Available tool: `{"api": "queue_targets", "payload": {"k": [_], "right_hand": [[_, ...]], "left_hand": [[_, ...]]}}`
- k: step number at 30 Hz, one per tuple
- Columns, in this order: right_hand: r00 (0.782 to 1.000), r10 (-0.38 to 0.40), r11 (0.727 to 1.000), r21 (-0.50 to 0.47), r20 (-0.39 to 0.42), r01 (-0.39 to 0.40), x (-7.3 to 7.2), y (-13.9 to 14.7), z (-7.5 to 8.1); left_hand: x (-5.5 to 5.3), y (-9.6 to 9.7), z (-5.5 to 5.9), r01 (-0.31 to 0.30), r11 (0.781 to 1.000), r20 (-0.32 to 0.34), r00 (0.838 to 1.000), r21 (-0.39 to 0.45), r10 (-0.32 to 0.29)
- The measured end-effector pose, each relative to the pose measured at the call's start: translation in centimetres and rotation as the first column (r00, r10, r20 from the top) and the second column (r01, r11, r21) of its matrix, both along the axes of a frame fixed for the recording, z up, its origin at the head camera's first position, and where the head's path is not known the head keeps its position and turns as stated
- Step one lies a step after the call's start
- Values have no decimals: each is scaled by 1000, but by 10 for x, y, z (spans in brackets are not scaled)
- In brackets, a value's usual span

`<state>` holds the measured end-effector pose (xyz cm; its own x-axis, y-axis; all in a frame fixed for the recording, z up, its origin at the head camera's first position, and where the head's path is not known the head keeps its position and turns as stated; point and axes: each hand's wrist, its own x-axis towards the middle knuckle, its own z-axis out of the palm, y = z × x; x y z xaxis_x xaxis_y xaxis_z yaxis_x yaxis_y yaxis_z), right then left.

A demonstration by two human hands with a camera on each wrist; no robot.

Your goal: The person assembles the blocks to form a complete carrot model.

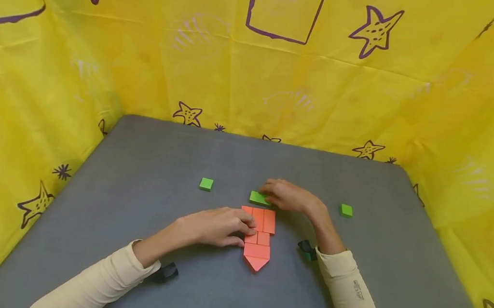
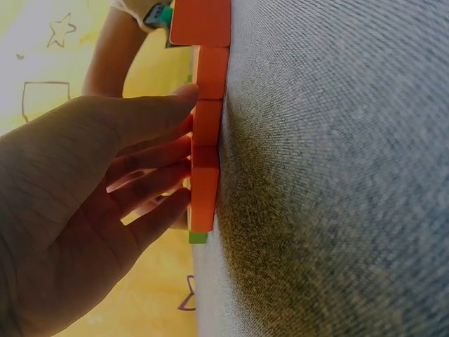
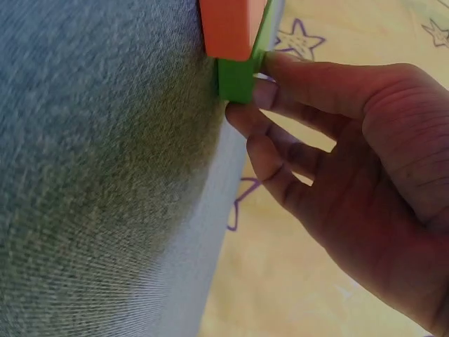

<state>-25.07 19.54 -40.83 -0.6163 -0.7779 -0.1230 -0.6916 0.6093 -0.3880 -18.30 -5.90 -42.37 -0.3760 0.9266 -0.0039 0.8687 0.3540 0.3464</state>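
On the grey table, flat orange blocks [image 1: 268,222] lie fitted together in a column with a pointed triangular block [image 1: 256,263] at the near end. My left hand [image 1: 219,225] rests on the column's left side, fingers reaching over the top and thumb near its edge; it covers some of the blocks. Just beyond the column's far end lies a flat green rectangular block [image 1: 256,197]. My right hand [image 1: 289,196] pinches the right end of it between thumb and fingers. Seen from the right wrist, this green block [image 3: 236,83] sits close against an orange block [image 3: 228,31].
A small green square block [image 1: 206,184] lies to the far left and another green square block [image 1: 346,210] to the right, past my right hand. Yellow patterned cloth [image 1: 252,86] encloses the table [image 1: 164,152] at the back and sides. A dark strap device sits at each wrist.
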Motion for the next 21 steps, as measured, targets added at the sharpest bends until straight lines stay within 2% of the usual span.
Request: {"api": "queue_targets", "payload": {"k": [6, 10, 21], "right_hand": [[999, 37, 999, 23, 40, -38, 4, -5, 4], [997, 7, 1000, 21, 74, -8, 8, -6, 6], [996, -30, 999, 38, 80, 27, 10, -8, 3]], "left_hand": [[0, -2, -1, 0, 1000, -1, 1000, 3, 0], [1, -2, 0, -4, 1000, 1, 1000, 5, 4], [2, -1, 0, -8, 1000, 2, 1000, 2, 8]]}}
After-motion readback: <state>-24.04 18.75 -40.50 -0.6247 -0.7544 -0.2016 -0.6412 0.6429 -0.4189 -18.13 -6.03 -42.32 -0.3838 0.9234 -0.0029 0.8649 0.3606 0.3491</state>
